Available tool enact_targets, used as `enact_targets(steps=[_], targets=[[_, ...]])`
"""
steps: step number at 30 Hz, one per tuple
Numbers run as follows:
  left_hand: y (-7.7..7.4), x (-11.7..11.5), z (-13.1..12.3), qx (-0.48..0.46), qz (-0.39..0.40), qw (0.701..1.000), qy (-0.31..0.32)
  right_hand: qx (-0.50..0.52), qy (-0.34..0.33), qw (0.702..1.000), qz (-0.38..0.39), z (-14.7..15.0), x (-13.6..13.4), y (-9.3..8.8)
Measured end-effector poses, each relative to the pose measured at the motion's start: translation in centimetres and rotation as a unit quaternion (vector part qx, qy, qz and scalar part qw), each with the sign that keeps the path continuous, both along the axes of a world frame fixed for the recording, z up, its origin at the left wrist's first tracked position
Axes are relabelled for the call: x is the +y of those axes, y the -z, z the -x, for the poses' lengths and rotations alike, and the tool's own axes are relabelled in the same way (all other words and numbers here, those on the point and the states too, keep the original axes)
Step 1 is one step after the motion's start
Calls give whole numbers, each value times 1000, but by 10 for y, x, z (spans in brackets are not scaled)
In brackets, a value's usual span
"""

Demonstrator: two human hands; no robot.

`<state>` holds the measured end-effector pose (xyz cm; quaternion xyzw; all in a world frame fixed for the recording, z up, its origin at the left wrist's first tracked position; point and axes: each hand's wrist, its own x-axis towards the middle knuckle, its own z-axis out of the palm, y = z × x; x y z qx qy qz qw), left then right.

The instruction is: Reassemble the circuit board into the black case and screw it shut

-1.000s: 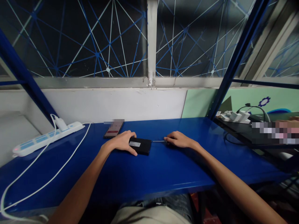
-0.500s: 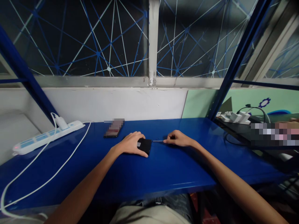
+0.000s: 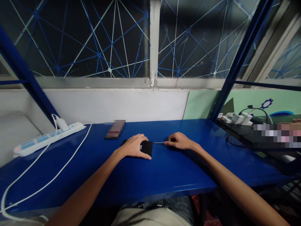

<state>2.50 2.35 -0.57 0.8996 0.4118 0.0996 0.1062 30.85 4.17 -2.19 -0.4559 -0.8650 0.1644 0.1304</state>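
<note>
A flat black device [image 3: 146, 147] with a small white label lies on the blue table [image 3: 164, 169]. My left hand [image 3: 134, 146] rests on top of it, fingers curled over its upper face and thumb along its near edge. My right hand [image 3: 180, 141] is pinched on a thin metal tool [image 3: 159, 142] whose tip touches the device's right edge.
A second phone [image 3: 114, 130] lies behind my left hand. A white power strip [image 3: 47, 138] with a plugged charger and a white cable [image 3: 47, 183] occupies the left. Another bench at the right holds white adapters [image 3: 237, 118] and black cables. A blue frame post [image 3: 235, 59] rises at the right.
My left hand slid to the right over the black device, covering most of its label. My right hand stayed pinched on the thin tool at the device's edge.
</note>
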Motion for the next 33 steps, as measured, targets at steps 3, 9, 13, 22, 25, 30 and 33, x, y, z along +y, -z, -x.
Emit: enact_targets(steps=[3,9,13,22,25,30,33], targets=[[-1,0,0,2,1,1000,0,7,15,1000,-14,-2,0,0],[-1,-1,-1,6,1,1000,-3,41,12,999,-9,0,-2,1],[1,-1,0,-8,-13,1000,1,101,1,992,71,1,-2,1],[3,-1,0,-12,-25,1000,8,127,-18,986,111,-3,1,3],[1,-2,0,-12,-25,1000,6,122,-30,987,99,-4,2,4],[-1,-3,-1,-8,-17,1000,1,94,-26,993,69,-4,2,1],[-1,-3,-1,-6,-17,1000,0,82,-28,995,55,-4,1,0]])
